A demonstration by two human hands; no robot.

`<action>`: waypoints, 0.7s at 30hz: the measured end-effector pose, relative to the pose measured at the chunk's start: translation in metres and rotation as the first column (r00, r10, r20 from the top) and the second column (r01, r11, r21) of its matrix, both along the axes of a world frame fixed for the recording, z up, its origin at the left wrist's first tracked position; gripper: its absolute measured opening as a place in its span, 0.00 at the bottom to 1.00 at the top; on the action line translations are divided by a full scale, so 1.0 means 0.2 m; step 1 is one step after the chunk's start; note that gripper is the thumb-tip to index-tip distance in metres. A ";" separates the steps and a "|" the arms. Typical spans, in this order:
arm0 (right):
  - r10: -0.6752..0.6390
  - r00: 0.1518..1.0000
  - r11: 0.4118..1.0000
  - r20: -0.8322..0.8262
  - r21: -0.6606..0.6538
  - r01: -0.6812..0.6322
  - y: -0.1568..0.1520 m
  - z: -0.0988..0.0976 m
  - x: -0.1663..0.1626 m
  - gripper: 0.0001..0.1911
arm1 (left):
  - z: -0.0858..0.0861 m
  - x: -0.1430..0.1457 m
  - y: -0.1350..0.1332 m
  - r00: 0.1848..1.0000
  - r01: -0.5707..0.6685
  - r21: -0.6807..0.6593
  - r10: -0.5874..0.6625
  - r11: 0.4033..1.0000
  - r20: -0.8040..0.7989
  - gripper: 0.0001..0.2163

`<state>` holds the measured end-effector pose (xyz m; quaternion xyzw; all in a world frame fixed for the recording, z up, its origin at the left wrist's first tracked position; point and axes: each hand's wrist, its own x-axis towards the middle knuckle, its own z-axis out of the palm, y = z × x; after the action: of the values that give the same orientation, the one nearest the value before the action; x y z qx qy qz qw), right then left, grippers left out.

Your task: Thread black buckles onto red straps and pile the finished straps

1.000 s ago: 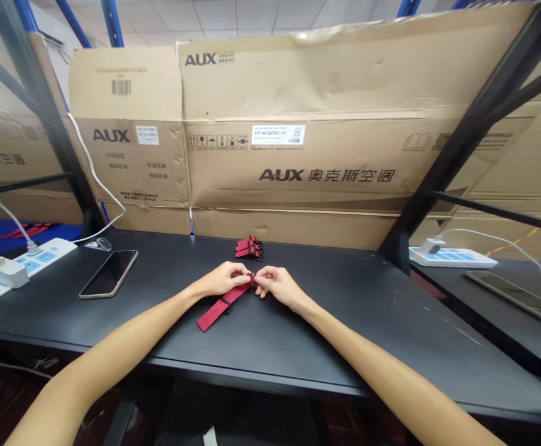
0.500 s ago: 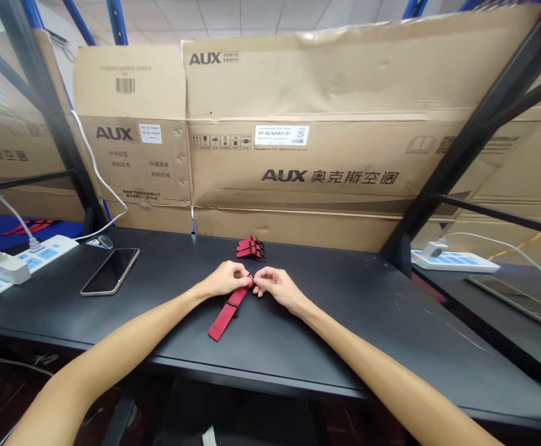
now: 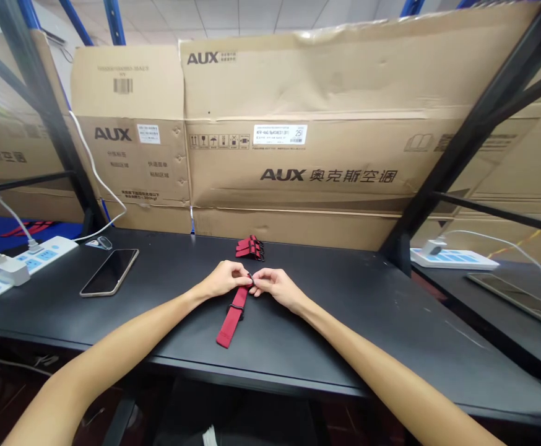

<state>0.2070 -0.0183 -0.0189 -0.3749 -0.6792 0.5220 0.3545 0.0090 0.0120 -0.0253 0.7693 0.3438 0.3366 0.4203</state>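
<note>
Large AUX cartons (image 3: 289, 161) behind a black counter (image 3: 345, 310), with a phone (image 3: 109, 272) and power strip (image 3: 33, 257) off to the left. A red strap (image 3: 234, 317) on the counter, its far end pinched in both grips, left hand (image 3: 224, 279) and right hand (image 3: 275, 288) closed on it, fingertips nearly meeting. Just beyond, a small stack of red straps (image 3: 249, 248), apart from both hands.

On the flat workbench (image 3: 367, 322), I logged stacked fabric straps (image 3: 249, 248) behind a single fabric strap (image 3: 233, 317), a glass-faced smartphone (image 3: 109, 272) left of it, and a plastic power strip (image 3: 43, 254) further left.
</note>
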 end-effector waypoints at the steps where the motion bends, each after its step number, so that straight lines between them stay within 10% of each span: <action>1: 0.003 1.000 1.000 0.018 0.010 -0.004 0.00 0.00 0.00 0.18 | 0.00 0.00 0.00 1.000 -0.005 0.006 0.005 1.000 -0.004 0.11; 12: -0.042 0.985 0.991 0.168 0.129 0.020 -0.01 0.02 0.00 0.17 | 0.05 0.03 -0.08 0.999 0.005 0.169 0.002 0.986 -0.045 0.26; 21: -0.178 0.956 0.960 0.232 0.256 0.116 0.04 -0.02 0.01 0.15 | 0.06 0.07 -0.14 0.910 -0.014 0.526 0.228 0.851 -0.345 0.12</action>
<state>0.2097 -0.0098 -0.0231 -0.4428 -0.7467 0.3562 0.3456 0.0240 -0.0151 -0.0127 0.8810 0.3682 0.2798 0.0999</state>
